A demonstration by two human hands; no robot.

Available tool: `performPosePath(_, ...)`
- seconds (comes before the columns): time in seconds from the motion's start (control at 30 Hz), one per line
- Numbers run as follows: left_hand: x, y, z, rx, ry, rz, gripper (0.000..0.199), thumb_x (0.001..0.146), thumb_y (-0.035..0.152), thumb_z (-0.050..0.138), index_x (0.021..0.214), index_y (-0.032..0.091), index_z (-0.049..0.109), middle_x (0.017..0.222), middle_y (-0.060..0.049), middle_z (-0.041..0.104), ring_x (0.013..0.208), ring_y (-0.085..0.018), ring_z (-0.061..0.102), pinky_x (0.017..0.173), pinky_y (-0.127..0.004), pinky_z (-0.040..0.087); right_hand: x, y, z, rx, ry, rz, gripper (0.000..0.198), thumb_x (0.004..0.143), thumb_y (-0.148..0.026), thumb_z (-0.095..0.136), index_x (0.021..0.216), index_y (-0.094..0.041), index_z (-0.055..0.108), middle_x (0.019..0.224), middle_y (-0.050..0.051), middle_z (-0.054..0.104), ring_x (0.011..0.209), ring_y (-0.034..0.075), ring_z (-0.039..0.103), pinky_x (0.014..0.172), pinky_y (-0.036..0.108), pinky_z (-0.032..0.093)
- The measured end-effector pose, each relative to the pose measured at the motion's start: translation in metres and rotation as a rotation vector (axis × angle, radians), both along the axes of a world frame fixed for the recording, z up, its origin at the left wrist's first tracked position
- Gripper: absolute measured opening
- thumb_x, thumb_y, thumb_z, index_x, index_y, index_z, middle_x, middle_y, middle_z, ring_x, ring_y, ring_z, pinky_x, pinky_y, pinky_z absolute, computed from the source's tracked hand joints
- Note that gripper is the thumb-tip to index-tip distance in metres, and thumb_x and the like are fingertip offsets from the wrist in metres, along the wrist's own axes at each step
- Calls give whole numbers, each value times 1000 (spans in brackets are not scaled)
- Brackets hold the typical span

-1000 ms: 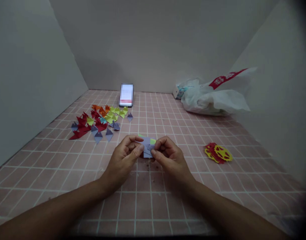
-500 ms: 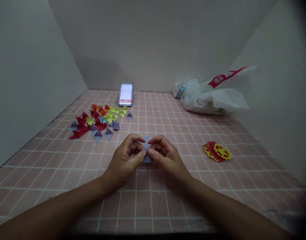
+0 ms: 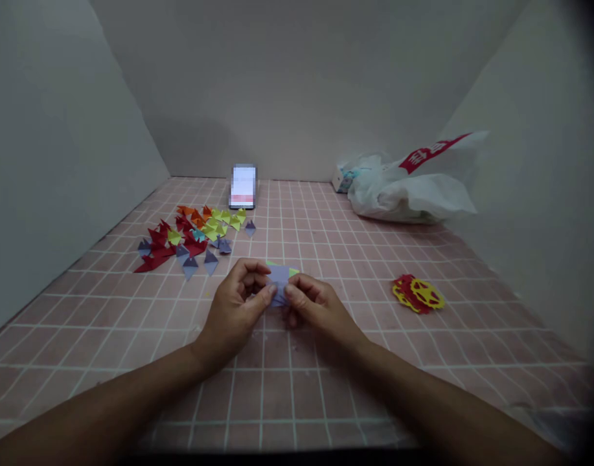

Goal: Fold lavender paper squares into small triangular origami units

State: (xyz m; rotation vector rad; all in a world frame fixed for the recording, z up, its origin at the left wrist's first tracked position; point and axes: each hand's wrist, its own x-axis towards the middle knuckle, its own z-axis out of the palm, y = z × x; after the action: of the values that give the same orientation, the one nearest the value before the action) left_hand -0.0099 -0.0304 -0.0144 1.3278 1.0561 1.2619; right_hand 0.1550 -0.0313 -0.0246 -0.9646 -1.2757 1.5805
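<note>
Between my two hands is a small piece of light purple folding paper, held over the middle of the table. My left hand pinches its left side between thumb and fingers. On the other side my right hand grips the lower right edge, thumb on top. Yellow-green paper peeks out behind the purple sheet; whether it is held or lies on the table I cannot tell. Fingertips hide part of the purple paper's lower edge.
Folded paper pieces in red, orange, yellow and purple lie at the left. A phone stands at the back. To the right are red and yellow cut-out shapes, a white plastic bag and a small box.
My right hand has shifted slightly down along the paper and its fingers have drawn in. More of the purple sheet and the yellow-green paper behind it now shows.
</note>
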Motion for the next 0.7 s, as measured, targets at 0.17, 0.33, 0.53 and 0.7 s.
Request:
performPosePath(0.17,-2,2,-1,-8,1,-12,24,81,20,69,101,20,55,74,5,60,69,-11,60,66,-22,48,0,0,0,-26,-49,10,34,85,-44,68,67,-20,51,57,-5,54,46,8,46,47,23,35)
performPosePath(0.33,-3,6,4,-93,98,-137,15,83,30,67,79,16,63,64,3,60,60,-11,56,58,-22,44,2,3,-5,15,-46,15,32,87,-42,66,68,-19,55,56,-4,55,46,8,48,47,22,36)
performPosePath(0.53,-3,7,6,-99,57,-21,20,81,34,67,72,16,62,63,3,62,59,-12,59,59,-23,47,2,6,-5,-5,51,26,35,89,-49,62,75,-17,62,68,0,63,51,8,55,52,23,42)
performPosePath(0.7,-3,7,6,-85,79,1,21,83,34,66,72,17,61,63,3,61,60,-12,58,60,-23,47,1,5,-5,-34,57,26,23,83,-38,71,77,-18,61,65,-3,62,51,8,54,52,22,42)
